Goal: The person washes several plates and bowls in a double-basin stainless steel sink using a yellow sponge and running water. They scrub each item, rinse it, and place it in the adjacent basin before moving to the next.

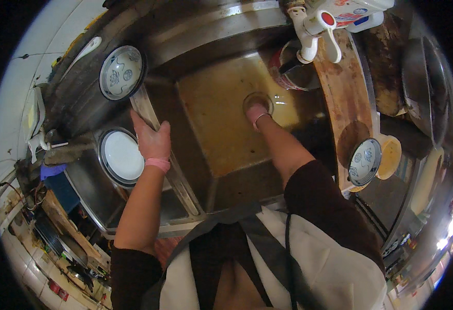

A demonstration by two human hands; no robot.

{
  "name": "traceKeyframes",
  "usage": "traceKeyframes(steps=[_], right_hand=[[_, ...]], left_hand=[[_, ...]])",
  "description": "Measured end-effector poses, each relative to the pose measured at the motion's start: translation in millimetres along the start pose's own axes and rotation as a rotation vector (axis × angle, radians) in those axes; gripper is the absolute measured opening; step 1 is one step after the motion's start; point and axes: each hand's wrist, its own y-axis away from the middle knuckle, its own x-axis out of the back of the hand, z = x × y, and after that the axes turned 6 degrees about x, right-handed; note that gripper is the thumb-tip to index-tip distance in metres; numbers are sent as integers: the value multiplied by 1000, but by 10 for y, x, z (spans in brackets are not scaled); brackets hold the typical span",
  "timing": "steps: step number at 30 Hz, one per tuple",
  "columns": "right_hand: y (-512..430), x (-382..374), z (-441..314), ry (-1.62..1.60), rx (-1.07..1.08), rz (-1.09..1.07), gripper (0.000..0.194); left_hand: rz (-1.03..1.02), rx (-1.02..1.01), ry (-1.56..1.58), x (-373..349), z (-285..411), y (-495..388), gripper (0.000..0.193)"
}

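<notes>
My left hand (154, 143), in a thin pink glove, rests on the metal divider (180, 182) between two sink basins, thumb and fingers apart. Close beside it in the left basin sits a round white dish (122, 157) with a dark rim. My right hand (258, 112), also gloved, reaches down into the large stainless steel basin (226, 128). Its fingers are at the round drain (267, 99), inside the opening and mostly hidden. Shallow brownish water covers part of the basin floor. A bowl with blue patterns (121, 73) stands beyond my left hand, at the divider's far end.
A white tap (309, 35) overhangs a red tin (284, 73) at the basin's far right. Along the right edge runs a wooden board (348, 85), with another patterned bowl (365, 162) and a yellow tub (389, 157) near its end. A white spoon (88, 47) lies at far left.
</notes>
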Motion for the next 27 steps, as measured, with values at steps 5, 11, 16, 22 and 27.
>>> traceKeyframes(steps=[5,11,16,22,27], right_hand=[[-64,-7,45,-10,-143,101,26],[-197,-97,-32,280,175,-35,14],[4,-108,150,-35,9,284,22],[-48,-25,197,116,122,112,25],[3,-63,4,84,-27,96,25]], left_hand=[[-23,7,58,10,35,27,90],[4,5,-4,3,27,29,89],[6,18,13,6,40,37,89],[1,39,-6,13,40,39,89],[18,21,-13,4,43,25,89]])
